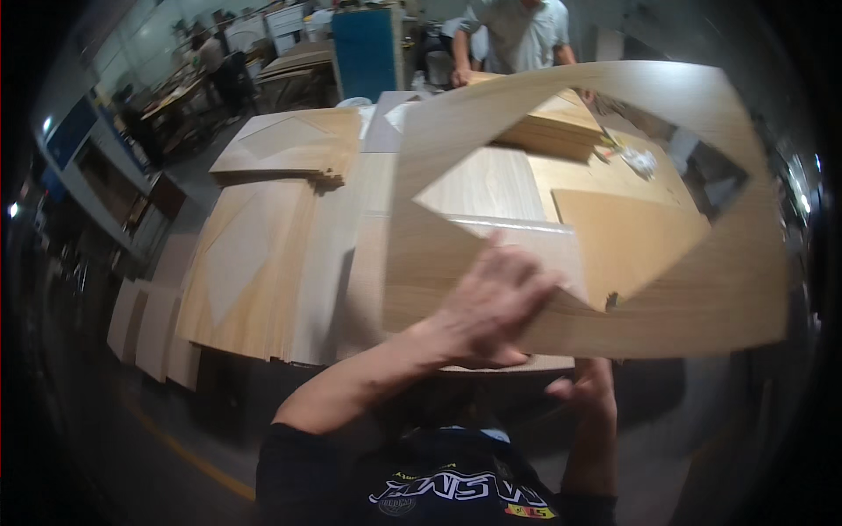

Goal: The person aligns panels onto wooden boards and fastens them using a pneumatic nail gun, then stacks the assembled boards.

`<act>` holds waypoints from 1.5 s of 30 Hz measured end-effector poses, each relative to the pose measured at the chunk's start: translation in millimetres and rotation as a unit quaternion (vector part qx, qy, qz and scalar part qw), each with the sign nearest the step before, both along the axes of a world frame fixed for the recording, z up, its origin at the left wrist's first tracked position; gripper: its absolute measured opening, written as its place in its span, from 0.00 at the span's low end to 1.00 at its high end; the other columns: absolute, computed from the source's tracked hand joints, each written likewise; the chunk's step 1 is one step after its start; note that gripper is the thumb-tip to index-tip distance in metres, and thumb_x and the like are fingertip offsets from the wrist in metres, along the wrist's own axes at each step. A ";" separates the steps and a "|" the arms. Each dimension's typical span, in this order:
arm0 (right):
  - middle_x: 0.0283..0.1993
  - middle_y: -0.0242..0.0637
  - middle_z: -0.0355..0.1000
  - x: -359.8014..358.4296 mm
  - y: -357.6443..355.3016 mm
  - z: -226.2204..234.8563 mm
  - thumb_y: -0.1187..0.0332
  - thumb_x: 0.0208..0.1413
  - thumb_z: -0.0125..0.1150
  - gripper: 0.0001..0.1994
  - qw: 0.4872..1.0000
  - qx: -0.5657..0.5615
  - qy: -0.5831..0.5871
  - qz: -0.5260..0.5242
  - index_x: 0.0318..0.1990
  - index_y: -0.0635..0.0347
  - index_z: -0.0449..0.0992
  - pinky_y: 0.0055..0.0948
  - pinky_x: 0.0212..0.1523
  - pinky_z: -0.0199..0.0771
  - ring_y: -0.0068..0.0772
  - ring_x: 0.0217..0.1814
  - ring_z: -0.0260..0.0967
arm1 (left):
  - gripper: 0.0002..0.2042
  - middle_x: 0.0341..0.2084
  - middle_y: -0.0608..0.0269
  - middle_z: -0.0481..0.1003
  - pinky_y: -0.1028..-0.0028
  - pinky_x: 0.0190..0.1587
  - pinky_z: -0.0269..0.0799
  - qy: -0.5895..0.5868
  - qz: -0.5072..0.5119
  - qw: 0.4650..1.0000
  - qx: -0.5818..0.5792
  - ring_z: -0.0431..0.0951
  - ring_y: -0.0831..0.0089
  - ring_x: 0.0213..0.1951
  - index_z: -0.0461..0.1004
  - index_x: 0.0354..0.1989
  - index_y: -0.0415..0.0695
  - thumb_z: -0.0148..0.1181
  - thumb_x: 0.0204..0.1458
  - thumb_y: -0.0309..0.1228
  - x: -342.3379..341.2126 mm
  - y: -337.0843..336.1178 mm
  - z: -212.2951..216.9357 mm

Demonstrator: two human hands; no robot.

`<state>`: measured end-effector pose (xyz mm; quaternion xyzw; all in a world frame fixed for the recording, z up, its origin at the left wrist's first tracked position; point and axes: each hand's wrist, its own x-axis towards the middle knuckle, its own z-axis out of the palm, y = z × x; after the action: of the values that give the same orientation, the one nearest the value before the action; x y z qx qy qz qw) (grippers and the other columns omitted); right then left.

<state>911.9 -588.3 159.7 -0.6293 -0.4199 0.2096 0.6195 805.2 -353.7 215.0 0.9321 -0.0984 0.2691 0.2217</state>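
Observation:
A large light wood panel [745,289] with a diamond-shaped cutout is raised and tilted in front of me, above the worktable. My left hand [502,302] is closed on its lower strip beside the cutout, fingers curled and slightly blurred. Below the panel's lower edge is my right hand [589,386]; its thumb side shows, while the panel hides its fingers. Through the cutout I see a pale board [491,184] and a brown flat board [623,232] lying on the table.
Stacked panels with diamond shapes [241,259] stand at the left, with another stack [285,145] behind. Across the table a person [526,35] stands by a wood stack [553,131]. Crumpled white material [638,161] lies at the right. Boards [158,324] lean at the lower left.

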 end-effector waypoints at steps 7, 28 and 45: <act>0.54 0.48 0.78 18.2 -74.6 49.3 0.60 0.53 0.75 0.26 0.981 0.076 -0.153 -0.096 0.56 0.66 0.78 0.36 0.63 0.71 0.48 0.57 0.77 | 0.49 0.49 0.51 0.66 0.35 0.72 0.47 0.132 0.117 0.982 0.064 0.66 0.48 0.57 0.68 0.60 0.46 0.82 0.21 0.45 -89.1 41.4 -86.2; 0.63 0.53 0.73 142.2 -39.1 -145.0 0.55 0.55 0.68 0.28 0.917 -0.257 -0.101 -0.287 0.57 0.66 0.77 0.37 0.65 0.71 0.48 0.65 0.72 | 0.48 0.55 0.48 0.66 0.40 0.74 0.46 0.328 0.079 0.940 0.056 0.64 0.48 0.62 0.68 0.63 0.47 0.82 0.25 0.41 -52.8 39.8 -150.5; 0.65 0.56 0.71 148.0 -34.2 -155.7 0.55 0.55 0.67 0.28 0.923 -0.253 -0.082 -0.277 0.58 0.66 0.77 0.38 0.68 0.68 0.51 0.68 0.69 | 0.46 0.54 0.50 0.67 0.36 0.73 0.45 0.348 0.088 0.932 0.056 0.64 0.49 0.63 0.66 0.62 0.48 0.82 0.27 0.39 -49.9 38.9 -146.6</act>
<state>1059.9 -622.4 4.0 -0.8714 -0.2108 0.0769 0.4363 755.3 -314.8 68.4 0.9831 0.0529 -0.0595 0.1650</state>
